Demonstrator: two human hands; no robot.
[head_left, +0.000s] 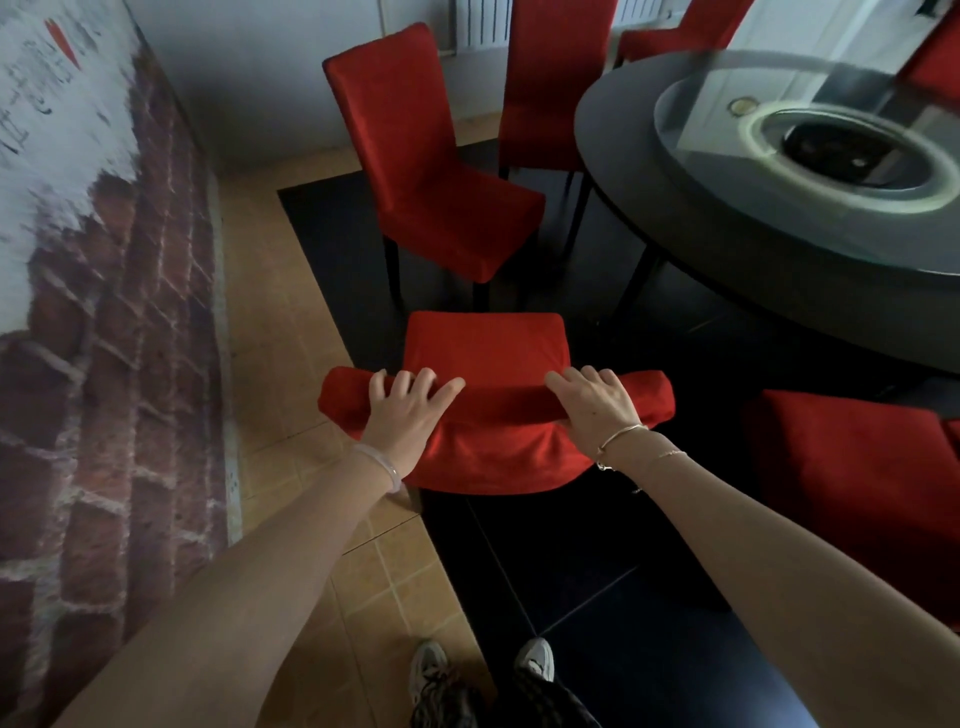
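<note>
Item: red fabric-covered dining chair (485, 364), near centre, seat facing the far round dark table (727, 218). My left hand (402, 410) and right hand (597, 402) curl over its backrest top, gripping well apart. Likely for steady, even steering.

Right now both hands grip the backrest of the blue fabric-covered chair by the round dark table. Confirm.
Wrong colour: the head view shows a red fabric-covered chair, not blue. The left hand and right hand grip its backrest by the round dark table.
</note>
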